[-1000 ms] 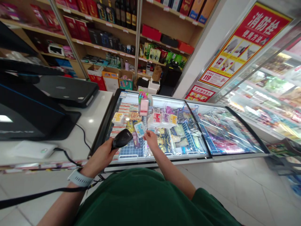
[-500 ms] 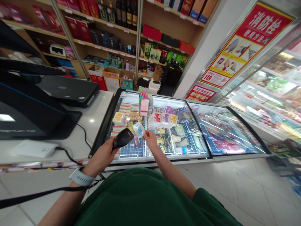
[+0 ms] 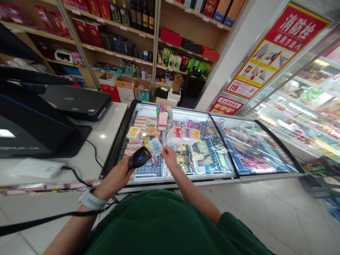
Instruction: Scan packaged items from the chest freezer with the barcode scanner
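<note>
My left hand (image 3: 120, 175) is wrapped round the handle of a black barcode scanner (image 3: 140, 158), whose top shows a small blue light. The scanner's head points right, close to a small white-and-blue packet (image 3: 155, 146). My right hand (image 3: 169, 157) pinches that packet by its lower right edge, above the glass top of a chest freezer (image 3: 148, 176). On the glass lie stacks of similar packets: red (image 3: 177, 132), purple (image 3: 187, 133) and yellow (image 3: 196, 134), plus a separate yellow stack (image 3: 133, 132) at the left.
To the left, a white counter (image 3: 111, 136) carries a black checkout terminal (image 3: 34, 124) and a white power bank (image 3: 38, 168) with a cable. A pink-and-green item (image 3: 162, 106) stands at the freezer's back. Behind are shelves of bottles (image 3: 139, 16) and cartons (image 3: 124, 88).
A blue light now shows on the scanner, which was dark before. The packet has tilted slightly in my right hand, and the scanner has shifted a little.
</note>
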Available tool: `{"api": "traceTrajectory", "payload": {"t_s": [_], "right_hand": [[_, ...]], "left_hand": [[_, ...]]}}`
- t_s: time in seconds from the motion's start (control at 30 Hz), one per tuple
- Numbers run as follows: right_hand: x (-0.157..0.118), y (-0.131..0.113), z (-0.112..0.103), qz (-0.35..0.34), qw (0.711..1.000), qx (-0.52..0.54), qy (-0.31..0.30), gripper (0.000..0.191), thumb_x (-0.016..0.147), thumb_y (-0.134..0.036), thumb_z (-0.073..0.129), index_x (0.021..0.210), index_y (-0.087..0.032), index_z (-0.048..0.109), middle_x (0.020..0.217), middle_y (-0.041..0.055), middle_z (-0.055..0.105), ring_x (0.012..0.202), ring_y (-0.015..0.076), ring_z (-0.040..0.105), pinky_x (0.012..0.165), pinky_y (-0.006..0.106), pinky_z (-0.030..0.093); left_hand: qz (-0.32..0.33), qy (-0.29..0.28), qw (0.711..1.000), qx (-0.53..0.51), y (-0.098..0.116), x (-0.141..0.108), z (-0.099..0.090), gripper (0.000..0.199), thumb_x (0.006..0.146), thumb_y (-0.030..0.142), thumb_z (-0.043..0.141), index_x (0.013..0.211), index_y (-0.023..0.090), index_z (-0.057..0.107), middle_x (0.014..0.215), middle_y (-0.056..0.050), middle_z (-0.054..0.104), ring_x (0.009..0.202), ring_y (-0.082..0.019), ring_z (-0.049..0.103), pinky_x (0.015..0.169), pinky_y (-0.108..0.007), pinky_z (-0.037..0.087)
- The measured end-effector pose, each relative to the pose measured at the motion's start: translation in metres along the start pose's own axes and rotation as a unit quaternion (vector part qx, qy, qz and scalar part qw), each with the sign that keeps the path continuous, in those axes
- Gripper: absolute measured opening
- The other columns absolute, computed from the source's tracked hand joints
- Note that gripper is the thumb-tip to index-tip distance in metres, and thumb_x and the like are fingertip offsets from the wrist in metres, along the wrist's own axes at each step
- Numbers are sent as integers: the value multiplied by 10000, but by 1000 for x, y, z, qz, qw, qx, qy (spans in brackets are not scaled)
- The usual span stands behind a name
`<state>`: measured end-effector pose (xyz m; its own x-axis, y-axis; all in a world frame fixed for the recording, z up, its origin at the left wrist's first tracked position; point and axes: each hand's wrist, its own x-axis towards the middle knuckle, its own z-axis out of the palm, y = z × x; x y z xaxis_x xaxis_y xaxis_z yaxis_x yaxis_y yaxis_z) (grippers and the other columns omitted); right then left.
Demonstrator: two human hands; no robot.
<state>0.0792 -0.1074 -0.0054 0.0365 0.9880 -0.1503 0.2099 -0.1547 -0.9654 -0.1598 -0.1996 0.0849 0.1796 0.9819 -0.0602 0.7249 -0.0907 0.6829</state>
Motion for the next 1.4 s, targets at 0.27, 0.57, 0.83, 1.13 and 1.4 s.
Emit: {"api": "traceTrajectory", "payload": {"t_s": [0.27,0.57,0.83,1.13,1.4], "right_hand": [[-8,7,0,121,982,141,19,172,784,-203,661,950,-163,638,674,-10,675,624,162,686,688,314,595],[-15,50,-34,222,930,270,117,137,779,-217,731,777,-157,608,592,-3,640,568,122,655,633,244,592],[3,63,-50,236,926,258,143,182,816,-236,710,711,-160,582,607,14,660,582,125,668,662,249,596],[7,76,-53,272,930,187,160,342,827,-356,700,589,-179,532,514,29,622,430,143,603,471,261,540],[-7,56,-7,141,985,-17,97,285,821,-417,659,659,-193,591,552,-10,621,462,125,580,473,219,460]], "left_hand": [[-5,8,1000,11,-2,0,0,395,872,345,443,1212,150,491,1229,-170,639,1175,-292,612,1006,-405,461],[-18,14,1000,6,-3,-1,-2,406,866,343,439,1211,137,498,1214,-172,650,1126,-285,635,992,-408,470],[-11,3,1000,9,-3,3,-1,367,863,335,445,1177,154,505,1195,-171,655,1108,-285,640,972,-408,475],[-25,15,1000,7,0,1,-7,353,853,374,452,1117,156,537,1109,-151,689,1051,-284,669,916,-383,505],[-61,45,997,4,-11,-10,-11,452,842,399,457,1199,130,524,1189,-177,663,1126,-301,634,977,-408,482]]}}
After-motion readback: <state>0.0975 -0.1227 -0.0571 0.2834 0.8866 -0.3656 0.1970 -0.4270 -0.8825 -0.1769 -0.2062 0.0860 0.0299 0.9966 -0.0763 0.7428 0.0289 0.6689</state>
